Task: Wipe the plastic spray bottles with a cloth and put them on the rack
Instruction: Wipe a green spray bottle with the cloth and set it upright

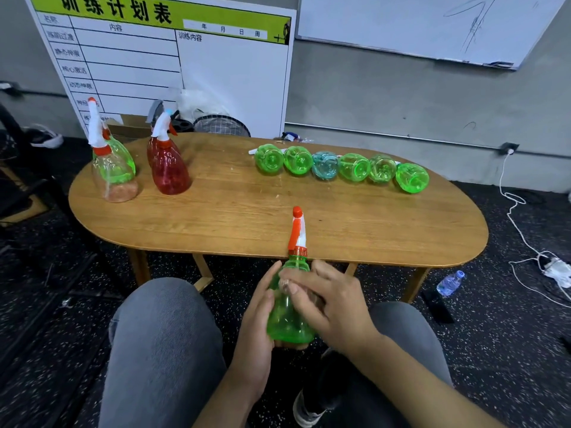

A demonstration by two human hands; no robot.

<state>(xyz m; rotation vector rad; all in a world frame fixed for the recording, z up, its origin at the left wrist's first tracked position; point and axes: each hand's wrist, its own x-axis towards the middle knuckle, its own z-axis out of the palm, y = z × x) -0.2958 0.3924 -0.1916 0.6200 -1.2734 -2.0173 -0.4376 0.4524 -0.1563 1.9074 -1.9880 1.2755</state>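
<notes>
Upright bottles [114, 168] stand at desk [216, 217] left, likely done. Left hand [258, 329] cradles green bottle [289, 310] over lap, fingers curled round it; right hand [327, 304] fingers pinch something small against it, cloth unclear. Lying bottles [340, 166] wait at right.

Eleven spray bottles [353, 167]: seven green, two red, one blue, one clear; one water bottle [449, 283].

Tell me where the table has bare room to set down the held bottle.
Bare wood lies mid-table, between the red bottle and the row of lying bottles, and along the near edge. The left end and far right are crowded.
</notes>
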